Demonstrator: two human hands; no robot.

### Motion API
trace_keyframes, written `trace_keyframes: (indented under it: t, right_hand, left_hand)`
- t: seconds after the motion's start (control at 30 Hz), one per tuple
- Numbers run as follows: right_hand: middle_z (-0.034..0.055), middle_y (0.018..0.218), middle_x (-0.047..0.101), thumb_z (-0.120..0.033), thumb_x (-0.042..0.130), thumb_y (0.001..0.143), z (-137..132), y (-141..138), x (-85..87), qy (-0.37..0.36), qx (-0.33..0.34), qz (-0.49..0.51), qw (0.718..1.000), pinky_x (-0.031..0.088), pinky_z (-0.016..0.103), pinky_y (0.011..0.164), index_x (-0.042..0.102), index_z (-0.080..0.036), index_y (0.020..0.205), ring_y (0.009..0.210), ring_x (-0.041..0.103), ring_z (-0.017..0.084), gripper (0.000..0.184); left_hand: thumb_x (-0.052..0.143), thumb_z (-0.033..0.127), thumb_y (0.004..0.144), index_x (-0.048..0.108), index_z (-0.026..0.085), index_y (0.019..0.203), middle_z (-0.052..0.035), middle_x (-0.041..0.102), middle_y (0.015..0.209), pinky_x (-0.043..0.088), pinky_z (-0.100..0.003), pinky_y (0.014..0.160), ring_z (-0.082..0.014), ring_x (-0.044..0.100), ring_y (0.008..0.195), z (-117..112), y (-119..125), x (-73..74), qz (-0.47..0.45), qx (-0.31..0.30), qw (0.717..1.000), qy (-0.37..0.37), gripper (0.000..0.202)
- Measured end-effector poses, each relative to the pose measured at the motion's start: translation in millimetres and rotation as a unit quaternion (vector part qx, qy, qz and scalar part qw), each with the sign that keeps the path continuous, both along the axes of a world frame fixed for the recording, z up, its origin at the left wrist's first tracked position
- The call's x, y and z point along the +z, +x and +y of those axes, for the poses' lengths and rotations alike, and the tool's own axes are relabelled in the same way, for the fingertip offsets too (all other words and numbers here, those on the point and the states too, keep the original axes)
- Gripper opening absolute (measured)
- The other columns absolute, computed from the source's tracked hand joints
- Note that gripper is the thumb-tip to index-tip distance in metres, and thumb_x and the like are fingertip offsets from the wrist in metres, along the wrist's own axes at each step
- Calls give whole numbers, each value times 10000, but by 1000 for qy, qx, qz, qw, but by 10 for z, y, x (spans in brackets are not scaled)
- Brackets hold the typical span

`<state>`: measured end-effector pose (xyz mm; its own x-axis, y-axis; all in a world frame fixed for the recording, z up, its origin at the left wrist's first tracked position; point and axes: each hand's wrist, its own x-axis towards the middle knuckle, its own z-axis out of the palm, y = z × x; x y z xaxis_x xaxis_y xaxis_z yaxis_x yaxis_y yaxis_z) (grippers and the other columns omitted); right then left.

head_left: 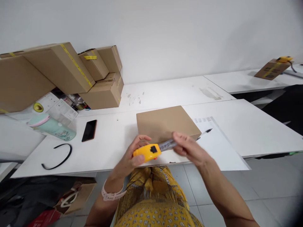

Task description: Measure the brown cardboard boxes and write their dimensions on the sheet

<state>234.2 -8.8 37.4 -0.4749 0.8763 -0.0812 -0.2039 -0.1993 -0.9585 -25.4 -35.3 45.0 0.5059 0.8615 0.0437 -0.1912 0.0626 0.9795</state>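
Note:
In my left hand [134, 153] is a yellow tape measure [146, 152] with a black button, held above the front edge of the table. My right hand [187, 146] pinches the free end of its blade [167, 144], and a short stretch of the blade shows between the two hands. Just beyond them a flat brown cardboard box [165, 123] lies on the white table. To the right of the box, a pen [204, 133] rests on a white paper sheet [219, 148].
Several cardboard boxes [104, 94] are stacked at the back left. Near them stand a mint tumbler [54, 127], a phone [89, 130] and a black headband [67, 156]. On the far-right table, another yellow tape measure [284, 59] sits on a small box [271, 70]. Bags [78, 198] lie below left.

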Motion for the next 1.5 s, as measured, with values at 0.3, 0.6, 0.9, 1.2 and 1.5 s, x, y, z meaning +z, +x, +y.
trace_keyframes:
  t: [0.3, 0.6, 0.9, 1.2, 1.5]
  right_hand:
    - [-9, 667, 439, -508, 619, 901, 1068, 1257, -97, 96, -232, -147, 957, 307, 323, 636, 518, -206, 685, 653, 364, 137, 384]
    - [-14, 756, 448, -626, 501, 933, 995, 884, -280, 109, -176, -333, 920, 316, 302, 674, 455, -217, 728, 735, 400, 154, 460]
    - [40, 877, 620, -734, 480, 889, 923, 697, -310, 64, -163, -327, 929, 393, 316, 648, 600, -208, 877, 770, 523, 191, 540]
    - [45, 854, 638, -748, 488, 880, 883, 663, -313, 23, -158, -294, 942, 400, 327, 611, 623, -203, 914, 716, 544, 191, 563]
    - [20, 758, 502, -635, 469, 937, 940, 781, -120, 134, -123, -381, 906, 350, 327, 661, 500, -217, 739, 724, 438, 174, 463]
  left_hand:
    - [667, 438, 819, 642, 157, 1203, -112, 715, 1069, 512, -260, 644, -218, 671, 841, 705, -974, 59, 76, 82, 993, -32, 476]
    - [645, 423, 842, 623, 145, 1267, -142, 702, 1124, 515, -290, 705, -242, 653, 900, 933, -1110, 86, 129, 37, 991, -30, 508]
    - [613, 407, 845, 613, 109, 1245, -123, 671, 1057, 421, -257, 616, -184, 608, 793, 948, -998, 43, 120, 26, 992, -5, 499]
    - [599, 441, 856, 604, 122, 1259, -109, 656, 1044, 405, -246, 582, -178, 598, 791, 996, -1001, -5, 110, -10, 994, -9, 514]
    - [683, 404, 792, 608, 143, 1286, -112, 666, 1077, 427, -240, 623, -191, 629, 842, 839, -985, 210, 137, 21, 990, 16, 564]
